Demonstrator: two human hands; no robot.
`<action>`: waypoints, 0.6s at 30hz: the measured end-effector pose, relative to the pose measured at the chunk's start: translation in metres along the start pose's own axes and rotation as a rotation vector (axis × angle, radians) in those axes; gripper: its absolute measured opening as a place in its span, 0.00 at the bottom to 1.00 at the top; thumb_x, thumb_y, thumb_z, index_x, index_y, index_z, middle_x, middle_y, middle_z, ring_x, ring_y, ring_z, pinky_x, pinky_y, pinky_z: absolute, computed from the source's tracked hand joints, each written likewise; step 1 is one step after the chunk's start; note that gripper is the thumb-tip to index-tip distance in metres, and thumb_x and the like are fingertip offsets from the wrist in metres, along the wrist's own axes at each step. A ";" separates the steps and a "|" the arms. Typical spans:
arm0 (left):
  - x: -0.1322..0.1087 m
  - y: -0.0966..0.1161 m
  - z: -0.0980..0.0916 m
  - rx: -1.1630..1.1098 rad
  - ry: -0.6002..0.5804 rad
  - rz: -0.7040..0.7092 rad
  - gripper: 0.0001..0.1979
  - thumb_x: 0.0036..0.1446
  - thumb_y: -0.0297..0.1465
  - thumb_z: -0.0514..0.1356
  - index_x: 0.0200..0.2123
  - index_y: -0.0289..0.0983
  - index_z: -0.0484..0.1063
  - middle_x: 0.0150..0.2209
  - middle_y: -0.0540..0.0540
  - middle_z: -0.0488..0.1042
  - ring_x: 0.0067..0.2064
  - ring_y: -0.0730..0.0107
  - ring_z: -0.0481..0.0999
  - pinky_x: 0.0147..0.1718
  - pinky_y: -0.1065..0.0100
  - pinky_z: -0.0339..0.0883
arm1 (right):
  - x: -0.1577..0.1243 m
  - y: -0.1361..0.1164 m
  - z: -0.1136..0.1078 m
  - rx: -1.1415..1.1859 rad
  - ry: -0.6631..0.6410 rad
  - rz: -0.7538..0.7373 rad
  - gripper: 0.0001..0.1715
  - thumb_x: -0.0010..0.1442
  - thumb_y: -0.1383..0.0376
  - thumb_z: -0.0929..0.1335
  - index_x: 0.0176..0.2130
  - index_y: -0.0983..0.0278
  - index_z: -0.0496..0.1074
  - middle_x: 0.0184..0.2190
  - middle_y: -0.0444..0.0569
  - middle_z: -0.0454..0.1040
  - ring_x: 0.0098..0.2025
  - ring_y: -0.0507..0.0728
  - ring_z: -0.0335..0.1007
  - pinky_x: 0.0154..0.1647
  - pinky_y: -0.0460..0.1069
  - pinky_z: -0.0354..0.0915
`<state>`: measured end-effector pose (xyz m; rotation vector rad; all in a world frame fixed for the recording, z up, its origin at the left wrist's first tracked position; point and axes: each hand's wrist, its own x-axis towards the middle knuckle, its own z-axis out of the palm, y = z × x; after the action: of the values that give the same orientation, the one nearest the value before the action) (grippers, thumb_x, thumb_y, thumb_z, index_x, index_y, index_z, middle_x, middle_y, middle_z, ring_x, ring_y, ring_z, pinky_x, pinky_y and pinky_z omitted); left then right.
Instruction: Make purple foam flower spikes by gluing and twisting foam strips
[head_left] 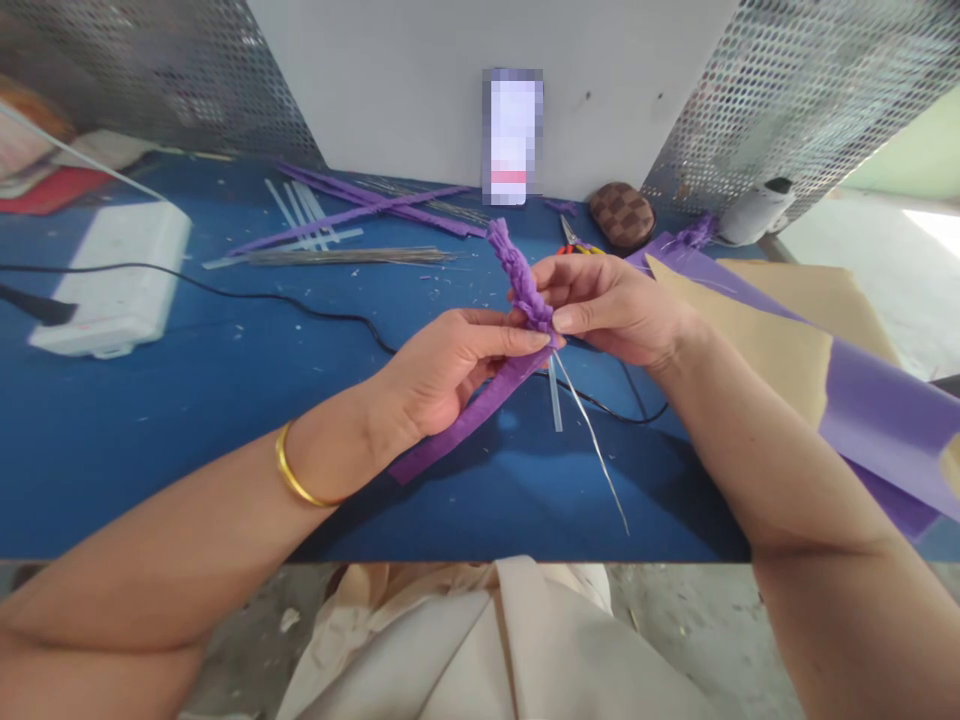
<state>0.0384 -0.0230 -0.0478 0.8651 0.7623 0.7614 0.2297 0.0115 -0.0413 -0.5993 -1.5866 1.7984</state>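
Between my hands is a purple paper flower spike (517, 265), its ruffled crepe paper wound round a thin wire stem (592, 430). My left hand (465, 365) pinches the base of the spike with thumb and fingers. From there a flat purple crepe strip (476, 415) trails down to the left beneath that hand. My right hand (607, 305) grips the lower part of the spike from the other side, thumb against the paper. The spike tilts up and to the left, while the wire points down to the right. A clear glue stick (555, 395) lies under the hands.
Purple strips (360, 212), more glue sticks (307, 210) and a wire bundle (352, 257) lie at the back. A white power box (127, 270) with a black cable (292, 300) is left. Pliers (574, 240), a checked pouch (622, 213) and paper sheets (780, 350) sit right. A phone (514, 140) leans behind.
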 end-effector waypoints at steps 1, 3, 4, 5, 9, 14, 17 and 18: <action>0.000 0.000 0.000 0.002 -0.006 -0.008 0.05 0.45 0.27 0.71 0.30 0.36 0.81 0.31 0.47 0.81 0.36 0.70 0.80 0.43 0.70 0.72 | 0.000 0.001 -0.001 -0.003 -0.012 -0.005 0.17 0.51 0.69 0.76 0.41 0.67 0.73 0.34 0.45 0.77 0.34 0.49 0.73 0.36 0.44 0.70; 0.000 -0.001 -0.001 0.015 -0.014 -0.022 0.05 0.45 0.27 0.71 0.29 0.36 0.81 0.31 0.46 0.81 0.36 0.68 0.80 0.44 0.69 0.72 | 0.001 0.002 -0.002 -0.001 -0.037 -0.019 0.17 0.51 0.68 0.76 0.41 0.68 0.73 0.33 0.44 0.77 0.32 0.49 0.72 0.34 0.44 0.69; 0.000 -0.001 -0.001 0.023 -0.018 -0.025 0.05 0.45 0.27 0.71 0.29 0.36 0.81 0.31 0.46 0.81 0.36 0.68 0.80 0.44 0.68 0.72 | 0.002 0.003 -0.002 0.005 -0.051 -0.026 0.17 0.51 0.67 0.76 0.40 0.68 0.72 0.33 0.44 0.76 0.31 0.48 0.72 0.33 0.43 0.69; 0.000 -0.001 -0.001 0.031 -0.020 -0.023 0.05 0.45 0.27 0.71 0.29 0.36 0.81 0.31 0.46 0.81 0.36 0.67 0.80 0.45 0.67 0.72 | 0.002 0.004 -0.002 0.012 -0.061 -0.034 0.17 0.51 0.67 0.76 0.40 0.68 0.72 0.33 0.44 0.76 0.30 0.48 0.71 0.32 0.43 0.68; -0.001 0.000 0.000 0.038 -0.024 -0.004 0.04 0.45 0.28 0.71 0.29 0.37 0.81 0.31 0.47 0.81 0.36 0.68 0.79 0.45 0.66 0.71 | 0.002 0.004 0.000 0.020 -0.043 -0.034 0.16 0.51 0.68 0.76 0.40 0.68 0.72 0.32 0.44 0.76 0.30 0.48 0.71 0.32 0.43 0.68; 0.000 0.000 -0.001 0.062 -0.019 -0.027 0.05 0.44 0.29 0.71 0.29 0.37 0.82 0.34 0.45 0.82 0.37 0.67 0.79 0.43 0.67 0.72 | 0.002 0.003 0.000 0.027 -0.024 0.000 0.16 0.49 0.67 0.77 0.38 0.69 0.73 0.30 0.44 0.76 0.28 0.47 0.70 0.29 0.42 0.67; 0.000 0.000 -0.002 0.074 -0.032 -0.028 0.06 0.44 0.29 0.70 0.29 0.37 0.82 0.35 0.44 0.82 0.37 0.67 0.79 0.43 0.67 0.71 | 0.002 0.002 0.000 0.017 -0.027 0.003 0.16 0.49 0.67 0.77 0.36 0.69 0.73 0.29 0.44 0.75 0.26 0.47 0.68 0.28 0.42 0.66; 0.000 0.000 -0.002 0.077 -0.036 -0.026 0.06 0.45 0.30 0.70 0.30 0.37 0.82 0.34 0.44 0.82 0.37 0.67 0.79 0.44 0.67 0.71 | 0.002 0.002 0.001 0.012 -0.027 -0.002 0.16 0.50 0.66 0.77 0.36 0.69 0.73 0.28 0.44 0.74 0.26 0.46 0.68 0.28 0.42 0.66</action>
<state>0.0364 -0.0223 -0.0484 0.9339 0.7733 0.6954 0.2274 0.0124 -0.0431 -0.5695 -1.5927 1.8205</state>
